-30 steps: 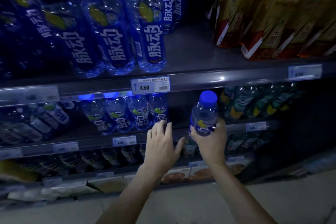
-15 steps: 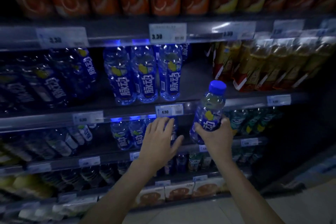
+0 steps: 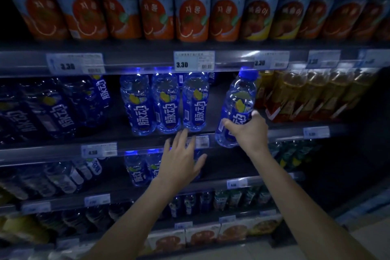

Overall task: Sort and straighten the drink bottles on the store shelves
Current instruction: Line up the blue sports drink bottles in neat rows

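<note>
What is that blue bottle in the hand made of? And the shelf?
The clear blue-capped drink bottle in the right hand looks like thin glossy plastic: see-through, with shiny glints. The dark grey shelf seems painted metal, smooth with a dull sheen, though dim light leaves this unsure.

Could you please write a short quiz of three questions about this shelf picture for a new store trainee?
1. True or false: the right hand holds a clear plastic bottle with a blue cap and blue label.
2. Multiple choice: the open left hand is
A. gripping a can
B. empty, fingers spread near the shelf edge
C. holding a price tag
3. Fill in: the white price tag under the row of orange fruit cans reads ____.

Key: 1 true; 2 B; 3 3.30
</note>
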A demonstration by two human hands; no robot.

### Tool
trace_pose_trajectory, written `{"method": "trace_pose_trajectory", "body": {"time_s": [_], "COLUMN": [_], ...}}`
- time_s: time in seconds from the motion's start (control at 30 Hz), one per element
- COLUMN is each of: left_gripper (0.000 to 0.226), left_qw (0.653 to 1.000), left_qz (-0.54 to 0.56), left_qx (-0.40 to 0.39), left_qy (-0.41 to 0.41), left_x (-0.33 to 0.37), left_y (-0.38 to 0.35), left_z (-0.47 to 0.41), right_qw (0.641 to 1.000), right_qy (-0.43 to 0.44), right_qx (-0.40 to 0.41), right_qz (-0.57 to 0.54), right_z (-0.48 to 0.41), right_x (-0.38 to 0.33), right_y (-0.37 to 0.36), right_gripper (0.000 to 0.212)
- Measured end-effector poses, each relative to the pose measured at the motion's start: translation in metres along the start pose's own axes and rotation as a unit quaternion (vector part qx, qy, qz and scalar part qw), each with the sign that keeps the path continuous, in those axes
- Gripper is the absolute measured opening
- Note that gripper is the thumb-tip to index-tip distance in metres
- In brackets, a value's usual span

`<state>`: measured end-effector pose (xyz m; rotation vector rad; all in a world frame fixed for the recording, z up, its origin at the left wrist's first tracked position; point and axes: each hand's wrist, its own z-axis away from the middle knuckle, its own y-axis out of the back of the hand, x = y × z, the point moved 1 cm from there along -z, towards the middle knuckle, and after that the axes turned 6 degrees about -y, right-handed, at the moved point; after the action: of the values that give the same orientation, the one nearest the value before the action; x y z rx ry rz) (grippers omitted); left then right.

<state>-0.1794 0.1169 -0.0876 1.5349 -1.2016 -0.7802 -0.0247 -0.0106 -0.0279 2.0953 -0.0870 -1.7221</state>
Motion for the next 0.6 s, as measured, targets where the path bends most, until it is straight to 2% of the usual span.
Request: {"method": "trace_pose_trajectory", "body": {"time_s": [0.1,0.23,0.37,0.6], "left_gripper": [0.065,0.062,0.063,0.065], "left_qw": [1.000,1.000,1.000,1.000], "left_qz": [-0.006,-0.002,-0.001,-0.004], "left_qx": [0.008,0.021,0.013,0.004], "left_qy": [0.005,0.008,0.014,0.020], "left_x": [-0.003,-0.007,-0.008,-0.008], "left_y": [-0.002,0.001,0.004,0.004], "left_z": [0.001,0.000,-0.003,-0.003], "right_qw": [1.000,0.999,0.999,0.999], "right_qy": [-0.004,0.007,0.023,0.030], "right_qx": [-0.017,-0.036,-0.048,-0.004], "right_qz": [0.001,0.008,0.008,-0.030], "right_z": [-0.012,-0.021,-0.025,-0.031], "right_x": [-0.009,-0.019,-0.024,-0.027], "right_y": [-0.001,-0.004,-0.006,-0.014], "right_gripper": [0.047,0.034,0.034,0.051]}}
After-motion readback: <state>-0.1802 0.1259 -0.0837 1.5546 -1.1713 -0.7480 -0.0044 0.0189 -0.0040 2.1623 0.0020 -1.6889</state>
